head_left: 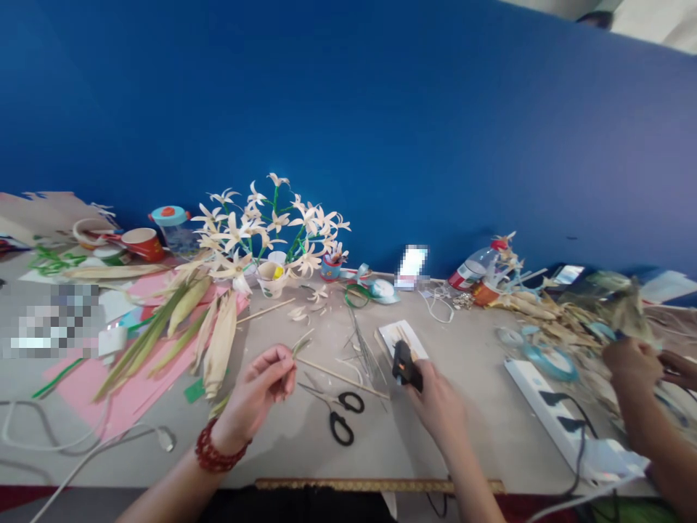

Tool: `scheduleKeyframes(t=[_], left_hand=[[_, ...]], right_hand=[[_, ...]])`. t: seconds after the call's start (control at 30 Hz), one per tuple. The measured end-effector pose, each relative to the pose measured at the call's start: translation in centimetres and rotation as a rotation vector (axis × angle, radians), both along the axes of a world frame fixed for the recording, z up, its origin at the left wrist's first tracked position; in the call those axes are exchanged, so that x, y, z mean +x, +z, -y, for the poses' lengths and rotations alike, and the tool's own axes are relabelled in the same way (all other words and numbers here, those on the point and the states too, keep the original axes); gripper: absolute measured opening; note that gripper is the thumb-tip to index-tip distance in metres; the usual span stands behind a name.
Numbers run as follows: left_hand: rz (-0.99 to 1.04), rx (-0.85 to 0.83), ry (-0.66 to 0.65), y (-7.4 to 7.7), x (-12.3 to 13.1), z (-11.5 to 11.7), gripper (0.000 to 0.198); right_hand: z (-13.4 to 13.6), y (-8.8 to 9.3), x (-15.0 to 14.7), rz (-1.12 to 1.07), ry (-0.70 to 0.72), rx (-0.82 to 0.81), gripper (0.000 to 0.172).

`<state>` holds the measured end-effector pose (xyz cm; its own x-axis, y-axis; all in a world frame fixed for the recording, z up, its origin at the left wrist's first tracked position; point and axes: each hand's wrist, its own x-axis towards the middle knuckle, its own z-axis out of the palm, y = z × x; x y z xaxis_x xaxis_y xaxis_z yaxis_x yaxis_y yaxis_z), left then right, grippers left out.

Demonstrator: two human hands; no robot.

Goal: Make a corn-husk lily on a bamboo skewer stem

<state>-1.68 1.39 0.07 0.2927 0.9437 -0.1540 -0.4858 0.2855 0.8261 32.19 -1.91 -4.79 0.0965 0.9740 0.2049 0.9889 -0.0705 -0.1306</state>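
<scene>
My left hand, with a red beaded bracelet at the wrist, pinches a thin pale-green strip, which looks like corn husk. In my right hand is a black glue gun, its front end over a small white card. Scissors with black handles lie open between my hands. Beyond them are a thin wooden stick and several loose wires. Pale husk flowers on green stems stand in a paper cup at the back.
Corn husks lie on pink paper at left. A white power strip with plugged cords is at right, near another person's hands. A plastic bottle and ribbon rolls sit farther back. A yellow ruler lines the front edge.
</scene>
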Motion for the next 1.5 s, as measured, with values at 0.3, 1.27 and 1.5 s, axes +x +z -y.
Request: scheduleKeyframes(t=[0.3, 1.27, 1.5], left_hand=[[-0.216, 0.092, 0.177, -2.4, -1.0, -0.9, 0.024], [-0.31, 0.171, 0.202, -2.2, -0.5, -0.8, 0.024], [-0.384, 0.232, 0.121, 0.5, 1.2, 1.1, 0.024]], right_hand=[[-1.1, 2.4, -0.4, -0.085, 0.119, 0.037, 0.017], [-9.4, 4.9, -15.7, -1.341, 0.277, -0.24, 0.026], [-4.2, 7.2, -18.0, -2.024, 0.335, -0.006, 0.018]])
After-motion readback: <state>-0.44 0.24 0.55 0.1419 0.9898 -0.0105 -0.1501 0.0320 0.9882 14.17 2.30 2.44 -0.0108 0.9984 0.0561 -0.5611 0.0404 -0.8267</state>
